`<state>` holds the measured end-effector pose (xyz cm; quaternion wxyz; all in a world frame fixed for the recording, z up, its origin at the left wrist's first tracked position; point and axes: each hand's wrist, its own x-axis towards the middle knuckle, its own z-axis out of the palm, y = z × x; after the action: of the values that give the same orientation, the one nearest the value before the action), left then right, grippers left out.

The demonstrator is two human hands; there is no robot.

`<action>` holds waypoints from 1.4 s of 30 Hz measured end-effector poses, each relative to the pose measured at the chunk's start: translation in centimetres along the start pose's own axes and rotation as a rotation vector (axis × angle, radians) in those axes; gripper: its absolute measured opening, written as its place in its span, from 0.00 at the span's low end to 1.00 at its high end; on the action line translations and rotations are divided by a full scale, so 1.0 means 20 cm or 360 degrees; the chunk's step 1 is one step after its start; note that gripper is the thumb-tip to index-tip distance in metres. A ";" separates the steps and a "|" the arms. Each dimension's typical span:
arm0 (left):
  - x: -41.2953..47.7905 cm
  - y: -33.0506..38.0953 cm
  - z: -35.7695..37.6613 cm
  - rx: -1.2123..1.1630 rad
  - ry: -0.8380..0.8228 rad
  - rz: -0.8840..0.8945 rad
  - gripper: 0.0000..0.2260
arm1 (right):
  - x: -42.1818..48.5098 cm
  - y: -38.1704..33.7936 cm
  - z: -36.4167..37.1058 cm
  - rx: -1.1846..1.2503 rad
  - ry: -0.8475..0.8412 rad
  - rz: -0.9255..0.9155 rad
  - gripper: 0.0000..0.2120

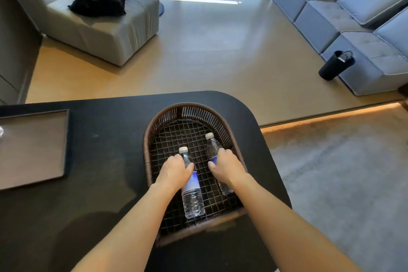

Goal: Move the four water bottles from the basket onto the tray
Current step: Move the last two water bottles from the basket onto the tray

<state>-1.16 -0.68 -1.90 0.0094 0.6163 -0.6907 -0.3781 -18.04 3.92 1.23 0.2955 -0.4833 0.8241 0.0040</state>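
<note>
Brown woven wicker forms the basket (pixel 147 157), which sits on the black table (pixel 106 161) directly under both hands, and two clear water bottles lie flat on its grid floor. The left hand (pixel 175 169) is closed over the upper body of the left bottle (pixel 191 192), just below its white cap; the right hand (pixel 225 164) is wrapped round the middle of the right bottle (pixel 212 146), whose base shows beyond the wrist. Neither bottle appears to be lifted yet. Only two bottles are visible in the basket; a clear shape at the far-left edge of the frame may be another, but this cannot be confirmed. The tray (pixel 33 150) lies well to the left of the left hand, on the same table, with bare tabletop between. Hazards: the left grip sits near the neck, so the heavier base may swing down on lifting and slip from the fingers. The right bottle lies close to the basket wall beside the right hand, and its cap may catch the rim on the way out. Carrying both at once requires the right arm to cross leftward over the basket, where a trailing bottle could strike the rim. Beyond the hands, a grey sofa (pixel 92 17) and a dark bin (pixel 335 65) stand on the floor, clear of the path.
</note>
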 end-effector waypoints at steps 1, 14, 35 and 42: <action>0.03 0.00 0.01 -0.0015 -0.0009 -0.0045 0.19 | 0.03 -0.01 0.01 -0.0001 -0.0006 0.0016 0.22; 0.18 -0.07 0.03 -0.0420 -0.0180 -0.0317 0.16 | 0.34 -0.08 0.10 0.0181 -0.0156 0.0015 0.18; -0.26 -0.10 -0.12 -0.0909 0.0114 0.0211 0.15 | -0.06 0.05 -0.04 0.0699 -0.0085 -0.0332 0.18; -0.50 -0.04 -0.22 -0.0733 0.0392 0.0625 0.20 | -0.42 0.06 0.00 0.0832 0.0413 -0.0532 0.22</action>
<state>4.03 5.68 5.47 0.3048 0.4941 -0.6865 -0.4378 -15.98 11.12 5.02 0.2985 -0.5161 0.7373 -0.3176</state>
